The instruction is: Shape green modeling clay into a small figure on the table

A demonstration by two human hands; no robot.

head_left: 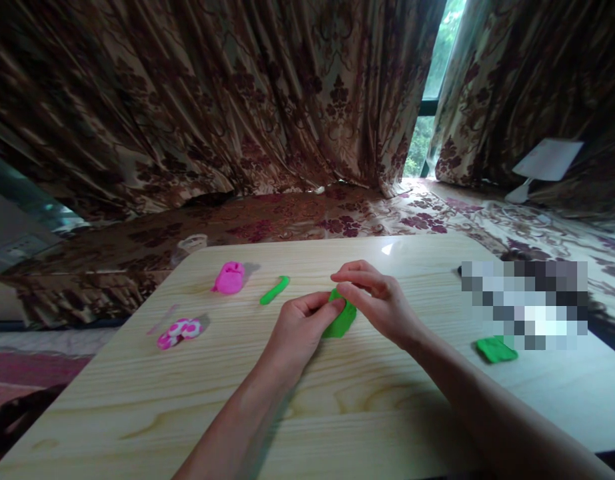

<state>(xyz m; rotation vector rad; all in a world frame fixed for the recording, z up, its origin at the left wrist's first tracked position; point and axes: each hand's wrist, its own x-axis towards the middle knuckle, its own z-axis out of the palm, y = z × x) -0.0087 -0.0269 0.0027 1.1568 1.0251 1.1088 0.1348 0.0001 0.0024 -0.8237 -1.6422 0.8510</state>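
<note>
table (212, 400), green piece (341, 324) (long axis forward)

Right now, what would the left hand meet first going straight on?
Past the green piece it pinches, the left hand would probably meet the right hand first, though depth is unclear.

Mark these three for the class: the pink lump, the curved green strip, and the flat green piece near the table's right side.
Pink lump (229, 281): head view, middle of its body.
Curved green strip (274, 291): head view, midway along.
Flat green piece (496, 350): head view, centre.
</note>
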